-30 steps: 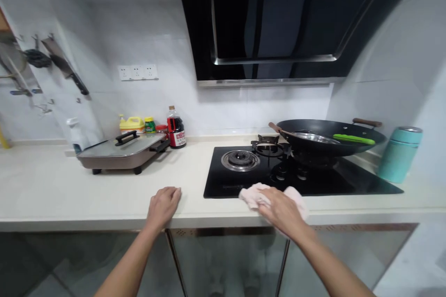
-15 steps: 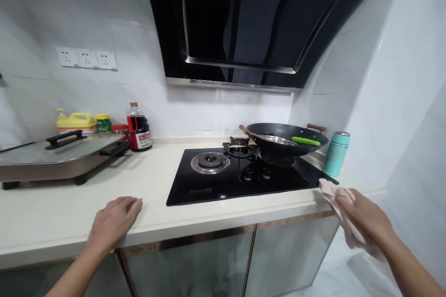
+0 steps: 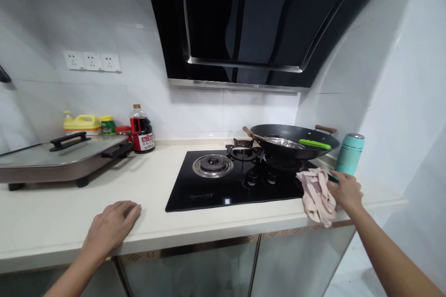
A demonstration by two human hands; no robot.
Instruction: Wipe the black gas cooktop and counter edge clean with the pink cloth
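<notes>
My left hand [image 3: 113,223] rests palm down near the counter's front edge, left of the hob, with its fingers lying loosely on the surface and nothing in them. A crumpled pale pink cloth [image 3: 316,196] lies over the hob's front right corner and droops past the counter edge. Just right of the cloth is my right hand [image 3: 345,190], its thumb and forefinger apart, with the dark hob corner showing between them. The thumb side borders the cloth, and its other fingers are partly hidden. Close behind this hand stands a teal bottle [image 3: 349,155], upright, its lower part partly covered.
A black gas hob [image 3: 216,197] carries a wok [image 3: 289,151] holding a metal utensil and a green-handled tool [image 3: 315,144]. An electric pan [image 3: 45,174] with a glass lid stands left, before a soy sauce bottle [image 3: 142,130]. A range hood [image 3: 240,23] overhangs the hob.
My right hand has moved left and up onto the counter by the bottle. The cloth, earlier gripped in it, now lies spread at the hob corner. My left hand stays in place.
</notes>
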